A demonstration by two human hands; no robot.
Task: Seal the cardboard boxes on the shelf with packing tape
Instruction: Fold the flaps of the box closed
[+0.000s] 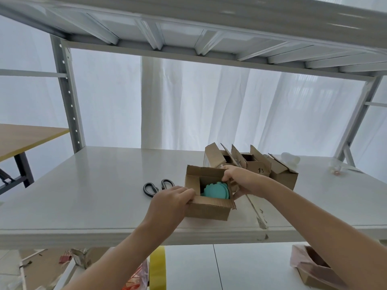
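A small open cardboard box (207,210) stands near the front edge of the white shelf (94,185), with a teal scalloped object (215,190) inside. My left hand (171,200) grips the box's near flap at its left corner. My right hand (240,178) holds the box's right flap at the far right corner. Behind it stand several more open cardboard boxes (257,166). A roll of yellow packing tape (157,268) hangs around my left forearm below the shelf edge.
Black-handled scissors (157,187) lie on the shelf just left of the box. A clear plastic item (290,158) sits at the back right. An upper shelf (188,28) hangs overhead. Below right is another cardboard box (314,266); a wooden table (25,137) stands at the left.
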